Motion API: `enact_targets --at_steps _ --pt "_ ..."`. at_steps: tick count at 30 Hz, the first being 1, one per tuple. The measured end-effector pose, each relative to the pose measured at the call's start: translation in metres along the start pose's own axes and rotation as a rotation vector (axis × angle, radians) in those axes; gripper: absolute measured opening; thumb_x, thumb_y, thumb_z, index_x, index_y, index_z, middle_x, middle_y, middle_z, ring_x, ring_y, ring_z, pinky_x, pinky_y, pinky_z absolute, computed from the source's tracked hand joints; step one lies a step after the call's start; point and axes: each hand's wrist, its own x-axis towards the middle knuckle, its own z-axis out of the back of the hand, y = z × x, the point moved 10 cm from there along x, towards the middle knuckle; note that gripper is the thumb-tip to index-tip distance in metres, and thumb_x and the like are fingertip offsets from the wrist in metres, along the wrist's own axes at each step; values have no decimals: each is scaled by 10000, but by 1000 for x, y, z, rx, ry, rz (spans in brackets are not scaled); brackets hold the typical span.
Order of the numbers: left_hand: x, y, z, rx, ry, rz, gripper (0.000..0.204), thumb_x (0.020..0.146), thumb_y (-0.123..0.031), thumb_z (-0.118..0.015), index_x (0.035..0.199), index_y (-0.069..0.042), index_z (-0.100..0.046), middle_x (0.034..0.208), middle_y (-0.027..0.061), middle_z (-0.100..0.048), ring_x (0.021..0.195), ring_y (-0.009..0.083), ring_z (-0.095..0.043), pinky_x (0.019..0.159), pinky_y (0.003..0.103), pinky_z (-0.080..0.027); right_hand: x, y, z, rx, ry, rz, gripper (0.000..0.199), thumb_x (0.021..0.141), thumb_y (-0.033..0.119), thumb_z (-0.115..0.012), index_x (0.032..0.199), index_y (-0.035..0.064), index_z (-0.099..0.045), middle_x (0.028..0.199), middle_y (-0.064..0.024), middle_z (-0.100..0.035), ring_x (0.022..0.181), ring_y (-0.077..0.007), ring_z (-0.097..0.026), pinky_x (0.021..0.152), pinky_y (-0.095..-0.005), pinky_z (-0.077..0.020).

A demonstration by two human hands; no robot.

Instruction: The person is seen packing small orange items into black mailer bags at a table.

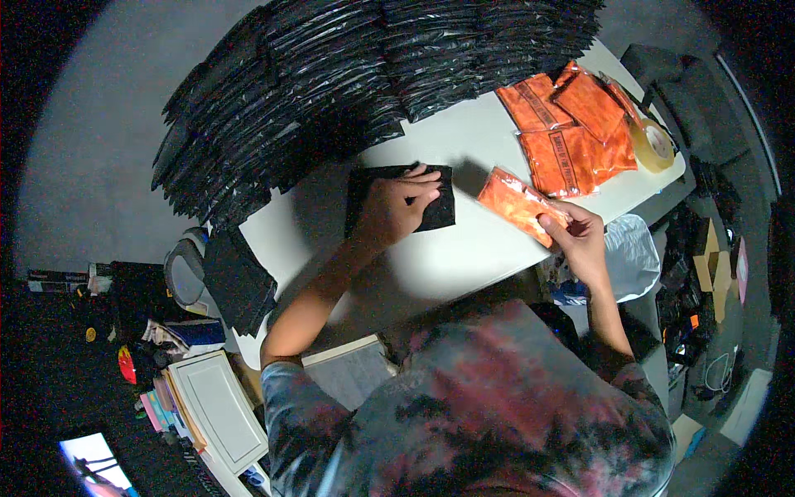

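Note:
On the white table (464, 257) lies a flat black square pouch (439, 214). My left hand (397, 207) is over it with fingers stretched out and slightly apart; its palm side is hidden. To the right, my right hand (582, 240) grips an orange packet (517, 203) in a shiny clear wrapper, thumb on top, held above the table edge. Beyond that hand, several more orange packets (571, 132) in clear wrappers lie in an overlapping heap.
Long stacks of black pouches (348, 74) fill the far side of the table. A roll of tape (654, 145) stands at the right end. Black pieces (240, 277) hang over the left corner. A white plastic bag (631, 257) is below the right edge, and a white cabinet (222, 410) stands lower left.

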Motion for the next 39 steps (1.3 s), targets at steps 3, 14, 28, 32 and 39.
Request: enact_targets --at_steps 3,14,28,32,39 --pt "-1 -11 -2 -7 13 -30 190 867 -118 -797 1022 -9 -796 1158 139 -764 1195 280 -694 1088 380 -508 -1 -1 -2 53 -30 5 286 927 112 -794 1167 -35 -746 1043 -63 -767 900 -90 -669 818 -251 -538" --pt "-4 -18 15 -283 -43 285 253 930 -139 -750 1155 -26 -772 1198 119 -762 1150 212 -707 1053 344 -508 -3 -20 -29 119 22 -65 289 923 79 -795 1175 -46 -726 1042 -69 -762 930 -92 -666 842 -265 -546" --pt "13 -115 -4 14 107 -306 233 900 -152 -772 1112 -57 -786 1220 134 -745 1238 337 -661 1081 431 -502 2 9 -39 -117 136 -16 304 899 123 -816 1151 -30 -739 1010 -117 -779 888 -117 -684 819 -284 -548" --pt "4 -143 -21 135 79 -474 199 872 -156 -794 1059 -89 -803 1208 132 -742 1235 368 -652 1035 450 -519 4 -1 -43 -47 154 -79 372 868 93 -824 1182 -64 -699 1041 -128 -769 864 -124 -688 783 -281 -553" --pt "33 -120 -24 -108 53 -245 230 879 -127 -778 1092 -43 -795 1224 177 -732 1258 364 -646 1080 430 -510 24 39 -52 -192 154 127 630 767 -23 -801 1356 -95 -591 1249 -214 -703 1048 -211 -711 872 -313 -595"
